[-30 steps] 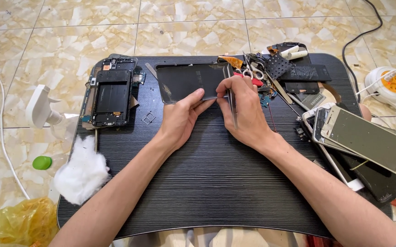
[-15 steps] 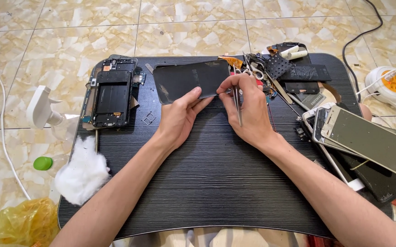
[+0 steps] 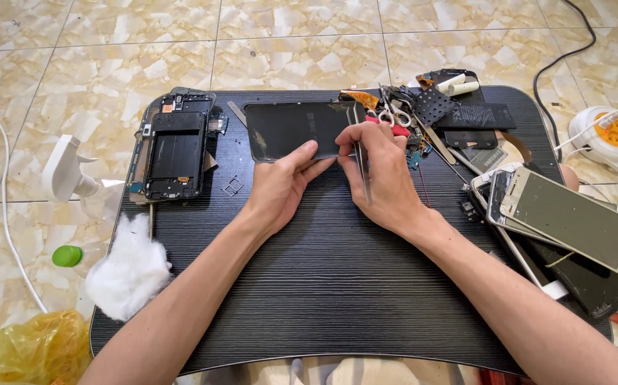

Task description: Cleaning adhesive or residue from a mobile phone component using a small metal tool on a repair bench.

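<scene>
The left hand (image 3: 280, 187) gripped the near edge of a dark phone screen (image 3: 296, 129); the right hand (image 3: 380, 171) pinched metal tweezers (image 3: 361, 160), tips seemingly at its right edge.

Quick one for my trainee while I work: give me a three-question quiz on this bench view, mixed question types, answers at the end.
1. True or false: the right hand holds slim metal tweezers.
2. Which hand grips the dark rectangular glass phone panel by its near edge?
3. The opened black phone frame lies: A) left of the panel, B) right of it, C) under the white cotton wad.

Key: 1 true. 2 the left hand. 3 A.
</scene>
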